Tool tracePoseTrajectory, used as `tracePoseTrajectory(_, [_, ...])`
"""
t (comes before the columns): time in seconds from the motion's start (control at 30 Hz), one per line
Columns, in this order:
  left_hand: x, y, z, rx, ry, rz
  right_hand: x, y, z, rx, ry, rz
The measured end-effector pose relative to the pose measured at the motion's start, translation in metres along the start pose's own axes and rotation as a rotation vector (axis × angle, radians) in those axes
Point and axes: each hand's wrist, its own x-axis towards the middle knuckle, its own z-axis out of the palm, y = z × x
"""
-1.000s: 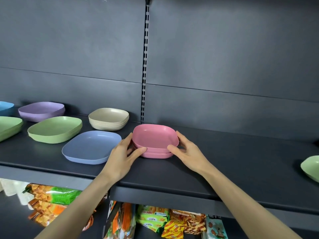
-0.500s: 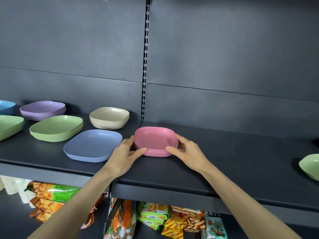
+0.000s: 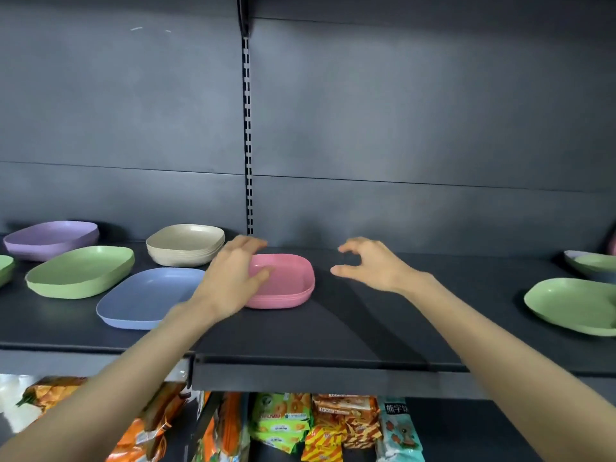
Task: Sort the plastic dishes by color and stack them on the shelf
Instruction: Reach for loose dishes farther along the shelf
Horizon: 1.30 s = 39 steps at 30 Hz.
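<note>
So the pink stack [image 3: 286, 285] of dishes sits on the dark shelf [image 3: 333, 328], right about the middle, just right of a blue dish [image 3: 146, 298] and in front of a beige stack [image 3: 186, 245]. The left hand [image 3: 233, 278] is over the stack's left edge, fingers loose and spread, gripping nothing; it's too blurry to say if it's touching. The right hand [image 3: 370, 265] hangs just right of the stack, clear of it, fingers loosely curled around nothing. A green dish [image 3: 80, 271] and a purple dish [image 3: 50, 238] sit further left, with snack packets [image 3: 300, 425] below.
</note>
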Motion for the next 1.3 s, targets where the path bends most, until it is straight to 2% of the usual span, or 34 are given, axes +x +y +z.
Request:
tracePoseTrajectory(0.23, [0.079,0.089,-0.001,0.196,-0.146,0.25,-0.018,0.042,-0.11,-0.282,0.112,0.141])
tracePoseTrajectory(0.5, [0.125,0.22,0.031,0.305,-0.127,0.488,-0.086,0.112,-0.211,-0.445,0.262,0.252])
tracePoseTrajectory(0.93, [0.133,0.418,0.146,0.285,-0.172,0.547,-0.202,0.288,-0.31,-0.569,0.226,0.381])
tracePoseTrajectory(1.3, [0.182,0.506,0.215,0.184,-0.198,0.581,-0.197,0.409,-0.354,-0.515,0.213,0.389])
